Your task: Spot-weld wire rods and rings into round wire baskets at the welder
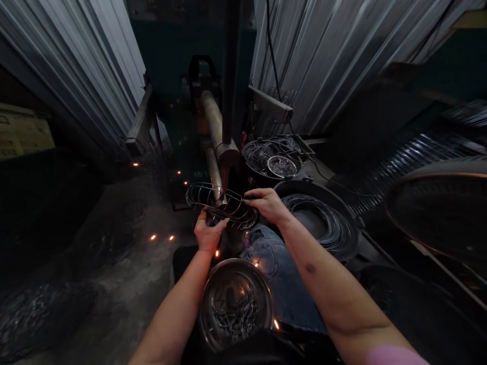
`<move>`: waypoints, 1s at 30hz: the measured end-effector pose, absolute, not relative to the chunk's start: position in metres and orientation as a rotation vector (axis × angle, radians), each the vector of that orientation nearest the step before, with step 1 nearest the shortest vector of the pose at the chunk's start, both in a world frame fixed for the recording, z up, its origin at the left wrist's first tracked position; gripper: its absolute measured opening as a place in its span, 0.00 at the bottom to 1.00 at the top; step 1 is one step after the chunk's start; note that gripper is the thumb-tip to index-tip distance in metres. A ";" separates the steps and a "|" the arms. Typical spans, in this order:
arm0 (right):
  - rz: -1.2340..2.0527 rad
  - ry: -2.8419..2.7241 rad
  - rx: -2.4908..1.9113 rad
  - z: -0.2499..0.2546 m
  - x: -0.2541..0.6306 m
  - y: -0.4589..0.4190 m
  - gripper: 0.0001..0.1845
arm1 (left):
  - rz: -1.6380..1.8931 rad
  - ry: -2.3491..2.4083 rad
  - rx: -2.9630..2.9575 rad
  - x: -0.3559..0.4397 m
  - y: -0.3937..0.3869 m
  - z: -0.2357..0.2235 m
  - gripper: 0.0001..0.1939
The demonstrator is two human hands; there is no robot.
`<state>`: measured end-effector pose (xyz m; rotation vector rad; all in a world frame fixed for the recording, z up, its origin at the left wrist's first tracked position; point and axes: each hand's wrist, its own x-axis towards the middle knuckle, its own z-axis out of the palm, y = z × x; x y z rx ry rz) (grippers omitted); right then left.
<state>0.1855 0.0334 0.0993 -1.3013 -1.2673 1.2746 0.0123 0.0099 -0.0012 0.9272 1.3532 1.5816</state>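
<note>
Both my hands hold a round wire cage (222,204) level under the tip of a spot welder's electrode arm (215,133). My left hand (208,232) is closed on the cage's near rim from below. My right hand (266,203) pinches the right rim with its fingers curled. Orange sparks lie scattered on the floor around the cage.
A steel bowl (236,303) of small bent wire pieces rests in my lap. A dark tub (323,223) of wire rings stands to the right, and a farther tub (276,158) holds more wire cages. Corrugated metal sheets lean at both sides. Grey floor lies to the left.
</note>
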 end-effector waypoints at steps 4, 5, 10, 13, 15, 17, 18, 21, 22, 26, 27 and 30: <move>1.223 -1.332 -1.296 0.108 0.178 0.038 0.20 | 1.523 1.391 1.001 0.012 0.010 -0.005 0.29; 1.199 -1.355 -1.291 0.111 0.175 0.040 0.19 | 1.517 1.407 1.002 0.012 0.010 -0.006 0.29; 1.202 -1.409 -1.277 0.118 0.176 0.041 0.16 | 1.506 1.320 0.971 0.015 0.010 -0.007 0.31; 1.341 -1.397 -1.310 0.116 0.193 0.032 0.19 | 1.507 1.248 0.947 0.015 0.009 -0.009 0.29; 1.426 -1.371 -1.337 0.112 0.206 0.026 0.22 | 1.505 1.262 0.934 0.014 0.009 -0.011 0.27; 1.432 -1.344 -1.354 0.109 0.212 0.023 0.23 | 1.495 1.278 0.905 0.012 0.009 -0.013 0.27; 1.404 -1.344 -1.353 0.108 0.212 0.023 0.23 | 1.489 1.272 0.881 0.011 0.009 -0.014 0.27; 1.285 -1.392 -1.340 0.112 0.204 0.027 0.18 | 1.477 1.213 0.794 0.012 0.007 -0.014 0.29; 1.255 -1.414 -1.339 0.114 0.201 0.029 0.18 | 1.483 1.193 0.758 0.013 0.007 -0.014 0.30; 1.210 -1.488 -1.350 0.122 0.195 0.032 0.17 | 1.471 1.140 0.663 0.017 0.004 -0.006 0.30; 1.212 -1.488 -1.345 0.123 0.195 0.031 0.17 | 1.455 1.133 0.650 0.017 0.004 -0.003 0.29; 1.207 -1.458 -1.328 0.123 0.196 0.028 0.15 | 1.420 1.134 0.594 0.018 0.003 0.006 0.28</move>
